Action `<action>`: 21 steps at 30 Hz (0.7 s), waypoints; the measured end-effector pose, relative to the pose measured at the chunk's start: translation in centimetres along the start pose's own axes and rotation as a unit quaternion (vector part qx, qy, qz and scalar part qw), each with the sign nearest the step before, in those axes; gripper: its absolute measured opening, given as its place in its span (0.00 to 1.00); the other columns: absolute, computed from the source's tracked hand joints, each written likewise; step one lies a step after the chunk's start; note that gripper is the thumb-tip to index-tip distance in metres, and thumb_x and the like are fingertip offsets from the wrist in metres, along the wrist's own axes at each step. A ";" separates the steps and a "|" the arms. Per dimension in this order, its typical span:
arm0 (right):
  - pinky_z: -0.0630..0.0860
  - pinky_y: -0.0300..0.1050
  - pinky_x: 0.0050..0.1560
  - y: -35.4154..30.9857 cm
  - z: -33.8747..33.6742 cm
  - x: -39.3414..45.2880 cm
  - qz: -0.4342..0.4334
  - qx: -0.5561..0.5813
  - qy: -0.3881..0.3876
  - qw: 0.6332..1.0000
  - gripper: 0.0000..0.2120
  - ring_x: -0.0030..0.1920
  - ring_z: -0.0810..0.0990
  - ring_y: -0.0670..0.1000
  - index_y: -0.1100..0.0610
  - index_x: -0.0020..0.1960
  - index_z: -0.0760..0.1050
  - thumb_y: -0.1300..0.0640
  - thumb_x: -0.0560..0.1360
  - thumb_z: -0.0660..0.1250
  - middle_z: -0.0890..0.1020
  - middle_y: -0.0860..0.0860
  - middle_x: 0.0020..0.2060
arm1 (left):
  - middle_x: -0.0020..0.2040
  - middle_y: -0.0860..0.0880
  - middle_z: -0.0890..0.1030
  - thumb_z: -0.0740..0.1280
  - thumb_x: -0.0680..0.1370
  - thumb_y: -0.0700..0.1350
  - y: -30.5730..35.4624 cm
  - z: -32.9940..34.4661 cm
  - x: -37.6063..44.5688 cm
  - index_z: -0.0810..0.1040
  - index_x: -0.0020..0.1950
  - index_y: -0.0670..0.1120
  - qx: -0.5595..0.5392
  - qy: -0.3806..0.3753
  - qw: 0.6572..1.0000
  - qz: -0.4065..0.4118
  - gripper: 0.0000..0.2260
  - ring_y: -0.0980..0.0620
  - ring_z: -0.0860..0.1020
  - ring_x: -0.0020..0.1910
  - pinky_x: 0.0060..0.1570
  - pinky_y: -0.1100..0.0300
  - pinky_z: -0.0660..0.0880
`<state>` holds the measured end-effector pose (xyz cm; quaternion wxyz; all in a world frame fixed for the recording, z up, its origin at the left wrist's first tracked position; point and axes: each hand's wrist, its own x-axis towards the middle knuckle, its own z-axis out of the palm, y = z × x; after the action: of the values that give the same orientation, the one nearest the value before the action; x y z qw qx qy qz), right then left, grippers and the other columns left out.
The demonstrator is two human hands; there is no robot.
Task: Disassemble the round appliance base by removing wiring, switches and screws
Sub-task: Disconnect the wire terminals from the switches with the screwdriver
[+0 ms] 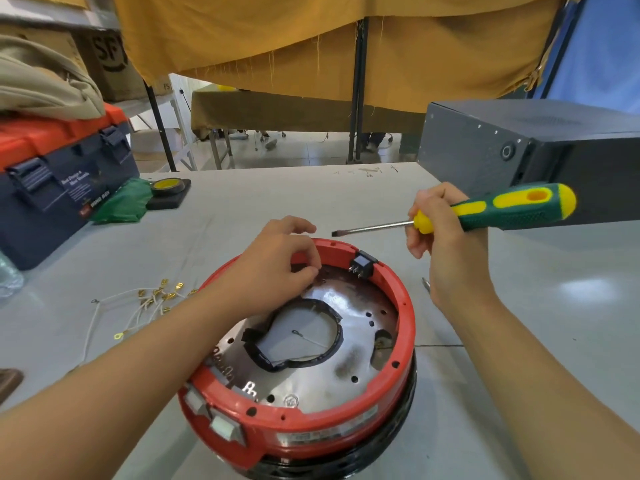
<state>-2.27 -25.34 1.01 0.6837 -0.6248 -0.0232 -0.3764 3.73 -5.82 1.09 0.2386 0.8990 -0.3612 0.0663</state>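
Observation:
The round appliance base (405, 317) with a red rim and a metal plate inside stands upside down at the table's near middle. My left hand (277, 268) reaches into its far side, thumb and forefinger pinched together on something too small to make out. My right hand (440, 233) hovers beyond the rim, holding a green-and-yellow flat screwdriver (509, 207) with the blade pointing left. A black rocker switch (362, 263) sits in the far rim. Two white switches (221, 424) sit in the near-left rim. A bundle of white wires (145, 303) with brass terminals lies on the table to the left.
A blue toolbox (52, 181) with an orange lid stands at the far left, with a green cloth (121, 202) and a roll of black tape (168, 187) beside it. A dark metal box (519, 157) stands at the far right. A small metal tool tip (426, 284) lies right of the base.

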 end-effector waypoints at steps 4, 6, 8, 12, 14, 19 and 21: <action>0.71 0.36 0.28 0.3 0.6 -0.6 -0.015 -0.052 -0.021 0.998 0.10 0.27 0.73 0.46 0.55 0.36 0.72 0.51 0.74 0.64 0.75 0.47 0.25 | 0.46 0.53 0.74 0.70 0.73 0.41 0.3 -0.8 -0.2 0.81 0.41 0.48 0.013 0.019 1.000 0.017 0.03 0.60 0.71 0.43 0.43 0.74 0.63; 0.74 0.35 0.31 0.5 0.7 -0.9 -0.007 -0.069 -0.035 0.997 0.11 0.29 0.76 0.44 0.55 0.39 0.73 0.48 0.74 0.64 0.77 0.46 0.26 | 0.41 0.54 0.75 0.71 0.72 0.41 0.4 -1.3 -0.4 0.82 0.41 0.48 0.017 -0.018 0.999 0.033 0.02 0.61 0.72 0.37 0.39 0.71 0.64; 0.75 0.34 0.32 0.6 0.8 -1.1 0.004 -0.080 -0.047 0.996 0.11 0.30 0.77 0.43 0.55 0.41 0.74 0.47 0.74 0.64 0.78 0.46 0.27 | 0.40 0.56 0.77 0.71 0.72 0.42 0.4 -1.7 -0.7 0.83 0.43 0.49 0.023 -0.080 0.995 0.050 0.03 0.62 0.73 0.36 0.39 0.71 0.66; 0.75 0.32 0.32 0.6 1.0 -1.4 0.009 -0.095 -0.064 0.993 0.13 0.29 0.78 0.42 0.57 0.43 0.75 0.47 0.74 0.64 0.79 0.45 0.28 | 0.40 0.56 0.77 0.71 0.73 0.44 0.3 -1.5 -1.5 0.84 0.45 0.51 0.068 -0.197 0.974 0.085 0.04 0.60 0.73 0.37 0.42 0.67 0.69; 0.74 0.32 0.32 0.5 1.0 -1.6 0.004 -0.106 -0.070 0.992 0.12 0.29 0.77 0.41 0.58 0.44 0.75 0.48 0.76 0.64 0.79 0.45 0.28 | 0.41 0.55 0.77 0.70 0.74 0.45 0.4 -0.9 -1.9 0.84 0.46 0.51 0.081 -0.218 0.967 0.105 0.04 0.60 0.71 0.38 0.43 0.64 0.70; 0.74 0.32 0.32 0.5 1.0 -1.7 0.003 -0.121 -0.070 0.990 0.09 0.28 0.76 0.41 0.57 0.45 0.75 0.52 0.78 0.64 0.79 0.45 0.29 | 0.40 0.56 0.73 0.70 0.74 0.47 0.8 0.1 -1.9 0.84 0.48 0.50 0.108 -0.218 0.962 0.122 0.05 0.60 0.68 0.38 0.44 0.62 0.69; 0.74 0.32 0.31 0.5 1.1 -1.7 0.003 -0.122 -0.069 0.990 0.09 0.29 0.76 0.41 0.57 0.44 0.75 0.52 0.78 0.64 0.78 0.44 0.29 | 0.39 0.56 0.72 0.69 0.74 0.48 1.0 0.3 -1.9 0.83 0.47 0.50 0.133 -0.228 0.957 0.119 0.04 0.59 0.69 0.39 0.44 0.59 0.70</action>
<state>-2.75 -23.58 -0.02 0.6002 -0.7282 -0.0226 -0.3302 1.63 -5.38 0.69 0.0188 0.8642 -0.4986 -0.0650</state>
